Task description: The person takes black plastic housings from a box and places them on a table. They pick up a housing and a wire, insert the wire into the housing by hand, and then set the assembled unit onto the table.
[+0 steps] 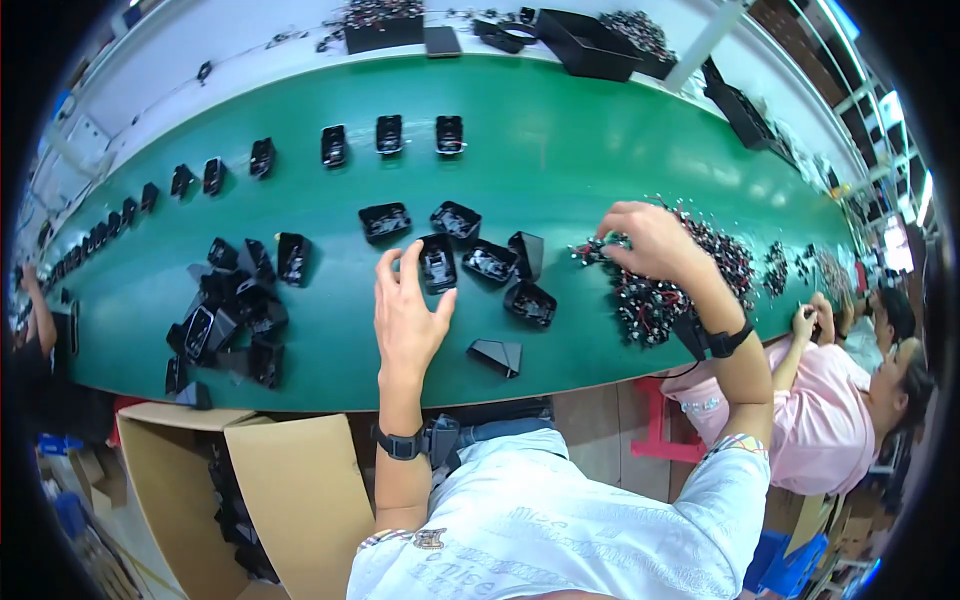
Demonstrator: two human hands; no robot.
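My left hand (405, 315) has its fingers spread at the left side of a black plastic housing (438, 265), with the thumb by its lower corner. Whether it presses on the housing is hard to tell. At the left edge of a heap of small wired parts (650, 308), my right hand (650, 240) has curled fingers closed around a few red, black and white wired pieces (612, 243). More open black housings (490, 261) lie around the left hand. One dark wedge-shaped housing (497, 356) rests closer to me.
Along the far side of the green table (560, 150) stands a row of black housings (389, 134). A jumbled housing pile (235, 310) lies left, above an open cardboard box (300, 500). Black bins (585, 45) stand behind. A person in pink (810, 410) sits at right.
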